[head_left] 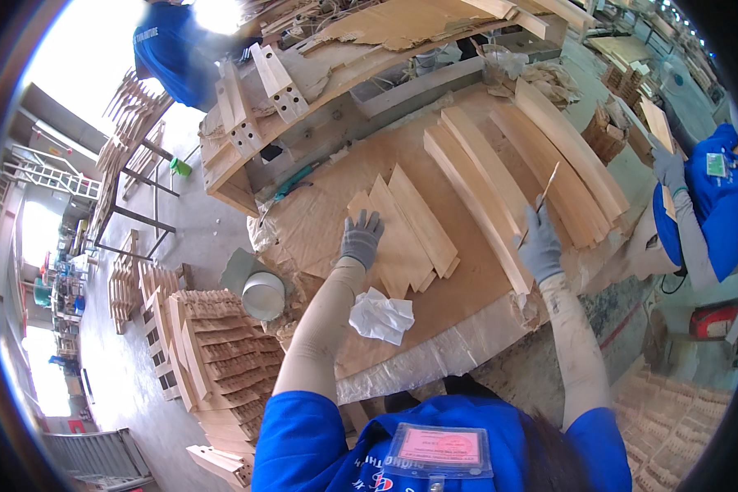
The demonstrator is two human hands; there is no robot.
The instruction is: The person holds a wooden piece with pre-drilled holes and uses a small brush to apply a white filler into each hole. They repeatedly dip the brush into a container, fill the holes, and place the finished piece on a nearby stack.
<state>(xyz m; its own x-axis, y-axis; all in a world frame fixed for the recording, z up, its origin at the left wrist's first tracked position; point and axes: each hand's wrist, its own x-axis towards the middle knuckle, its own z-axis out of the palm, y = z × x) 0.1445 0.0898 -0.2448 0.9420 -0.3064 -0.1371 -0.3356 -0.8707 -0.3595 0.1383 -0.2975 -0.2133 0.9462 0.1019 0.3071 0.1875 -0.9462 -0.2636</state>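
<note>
My left hand [361,239], in a grey glove, lies with its fingers apart at the left edge of several short flat wood slats [418,215], touching the nearest one. In my right hand [541,249], gloved alike, is a thin stick [552,180] with a pale tip pointing up and away; whether it is a brush or a plain stick is too small to tell. That hand is over the near part of the long curved wood pieces [476,176]. More curved pieces [570,152] lie just to the right. Brown sheeting [324,221] covers the table beneath.
White crumpled paper [383,316] lies near the front edge. A white tub [264,296] stands left, a teal-handled tool [297,180] farther back. Stacked wood parts [230,348] are at lower left. A co-worker [709,205] handles wood at right; another person [172,53] is at far left.
</note>
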